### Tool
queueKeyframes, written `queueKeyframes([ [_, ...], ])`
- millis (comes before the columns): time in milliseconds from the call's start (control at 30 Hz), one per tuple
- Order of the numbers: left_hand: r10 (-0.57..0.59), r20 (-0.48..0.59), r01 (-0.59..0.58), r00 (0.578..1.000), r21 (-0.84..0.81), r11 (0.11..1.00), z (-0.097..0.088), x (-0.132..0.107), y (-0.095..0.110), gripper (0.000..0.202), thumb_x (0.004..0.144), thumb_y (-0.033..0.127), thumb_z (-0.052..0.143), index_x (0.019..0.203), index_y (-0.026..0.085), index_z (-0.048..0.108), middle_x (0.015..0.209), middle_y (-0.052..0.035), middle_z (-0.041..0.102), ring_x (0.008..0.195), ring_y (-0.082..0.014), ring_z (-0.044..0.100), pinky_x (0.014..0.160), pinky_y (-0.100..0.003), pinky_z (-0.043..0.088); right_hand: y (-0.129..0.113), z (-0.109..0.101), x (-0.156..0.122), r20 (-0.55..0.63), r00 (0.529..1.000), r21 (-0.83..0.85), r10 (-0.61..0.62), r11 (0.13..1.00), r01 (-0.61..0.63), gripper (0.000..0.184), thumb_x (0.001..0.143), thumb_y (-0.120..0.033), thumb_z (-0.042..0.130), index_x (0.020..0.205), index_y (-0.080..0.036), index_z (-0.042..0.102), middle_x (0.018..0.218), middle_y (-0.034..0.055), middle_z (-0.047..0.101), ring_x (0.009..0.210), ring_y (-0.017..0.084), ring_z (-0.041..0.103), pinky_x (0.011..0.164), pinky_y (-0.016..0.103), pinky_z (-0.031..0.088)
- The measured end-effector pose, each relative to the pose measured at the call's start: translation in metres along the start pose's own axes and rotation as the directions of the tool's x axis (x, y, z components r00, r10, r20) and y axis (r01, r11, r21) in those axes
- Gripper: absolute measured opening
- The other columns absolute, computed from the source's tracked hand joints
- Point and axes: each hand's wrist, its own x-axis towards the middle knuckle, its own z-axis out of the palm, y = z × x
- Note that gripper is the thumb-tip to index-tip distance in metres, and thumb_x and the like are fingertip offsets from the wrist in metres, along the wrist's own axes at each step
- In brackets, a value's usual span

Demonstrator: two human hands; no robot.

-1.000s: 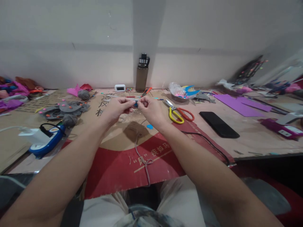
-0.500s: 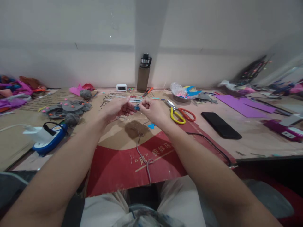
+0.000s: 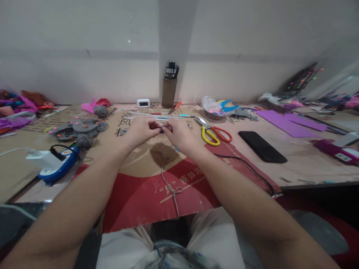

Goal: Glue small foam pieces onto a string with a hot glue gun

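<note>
My left hand [image 3: 147, 129] and my right hand [image 3: 176, 132] meet over the middle of the cardboard, their fingertips pinched together and touching or nearly so. Whatever they grip is tiny and mostly covered by the fingers, so I cannot make it out. A grey cord [image 3: 169, 185] runs down the red part of the cardboard [image 3: 134, 201] below them, with a loose loop in it. Just under my right hand a bit of blue material [image 3: 176, 149] shows.
Scissors [image 3: 209, 132] with yellow and red handles and a black phone [image 3: 262, 147] lie to the right. A bottle [image 3: 169, 87] and small white clock [image 3: 143, 103] stand behind. Grey yarn pieces [image 3: 81, 129] and a blue power strip [image 3: 60, 166] are left; purple sheets [image 3: 284, 123] lie far right.
My hands have closed in on each other, and both now pinch with fingertips together. The small blue piece seen between them earlier is now hidden. My right hand covers more of the blue material below.
</note>
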Motion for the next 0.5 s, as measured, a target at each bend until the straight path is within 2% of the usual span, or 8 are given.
queueKeyframes([
  [67, -0.016, -0.058, 0.017, 0.998, 0.019, 1.000, 0.001, 0.000, 0.000, 0.010, 0.068, 0.024, 0.061, 0.067, 0.017, 0.067, 0.058, 0.0001, 0.061, 0.053, -0.0103, 0.049, 0.051, -0.022, 0.032, -0.001, 0.001, -0.001, -0.024, 0.999, 0.059, 0.022, 0.998, -0.020, 0.013, 0.082, -0.021, 0.049, 0.087, -0.016, 0.060, 0.077, 0.0042, 0.060, 0.071, 0.014, 0.051, 0.067, 0.026, 0.037],
  [167, -0.082, -0.140, 0.078, 0.987, -0.032, 0.996, 0.000, 0.001, 0.000, 0.009, 0.069, 0.021, 0.059, 0.066, 0.017, 0.065, 0.054, 0.0010, 0.058, 0.049, -0.0094, 0.047, 0.050, -0.021, 0.032, -0.003, 0.003, -0.002, -0.055, 0.996, 0.138, 0.065, 0.989, -0.057, 0.024, 0.084, -0.022, 0.048, 0.106, -0.013, 0.052, 0.084, 0.0058, 0.060, 0.075, 0.014, 0.052, 0.068, 0.026, 0.039],
  [233, -0.141, -0.197, 0.123, 0.970, -0.100, 0.987, -0.002, 0.001, 0.001, 0.008, 0.069, 0.018, 0.058, 0.065, 0.016, 0.064, 0.052, 0.0012, 0.057, 0.047, -0.0089, 0.046, 0.049, -0.021, 0.032, -0.004, 0.005, -0.004, -0.050, 0.997, 0.167, 0.055, 0.985, -0.046, 0.020, 0.084, -0.021, 0.046, 0.102, -0.014, 0.053, 0.083, 0.0049, 0.060, 0.074, 0.014, 0.052, 0.068, 0.026, 0.038],
  [300, -0.194, -0.245, 0.148, 0.950, -0.193, 0.970, -0.004, 0.002, 0.000, 0.008, 0.068, 0.017, 0.058, 0.062, 0.016, 0.062, 0.050, 0.0014, 0.055, 0.045, -0.0083, 0.045, 0.047, -0.021, 0.031, -0.006, 0.008, -0.005, -0.035, 0.999, 0.166, 0.011, 0.986, -0.005, 0.013, 0.084, -0.020, 0.044, 0.089, -0.016, 0.055, 0.079, 0.0031, 0.059, 0.072, 0.013, 0.051, 0.067, 0.025, 0.037],
  [367, -0.240, -0.277, 0.149, 0.930, -0.314, 0.938, -0.004, 0.004, -0.004, 0.009, 0.068, 0.018, 0.059, 0.059, 0.016, 0.060, 0.048, 0.0018, 0.053, 0.043, -0.0076, 0.042, 0.044, -0.020, 0.029, -0.008, 0.010, -0.007, -0.008, 0.999, 0.146, -0.045, 0.988, 0.046, 0.015, 0.085, -0.019, 0.042, 0.078, -0.016, 0.055, 0.074, 0.0018, 0.058, 0.070, 0.013, 0.049, 0.065, 0.025, 0.035],
  [500, -0.326, -0.280, 0.106, 0.903, -0.590, 0.801, -0.002, 0.010, -0.019, 0.008, 0.069, 0.021, 0.060, 0.063, 0.015, 0.060, 0.048, 0.0026, 0.049, 0.041, -0.0062, 0.039, 0.039, -0.019, 0.027, -0.012, 0.013, -0.011, 0.070, 0.991, 0.119, -0.117, 0.987, 0.108, 0.020, 0.086, -0.019, 0.041, 0.071, -0.016, 0.054, 0.070, 0.0010, 0.056, 0.067, 0.011, 0.047, 0.063, 0.024, 0.033],
])
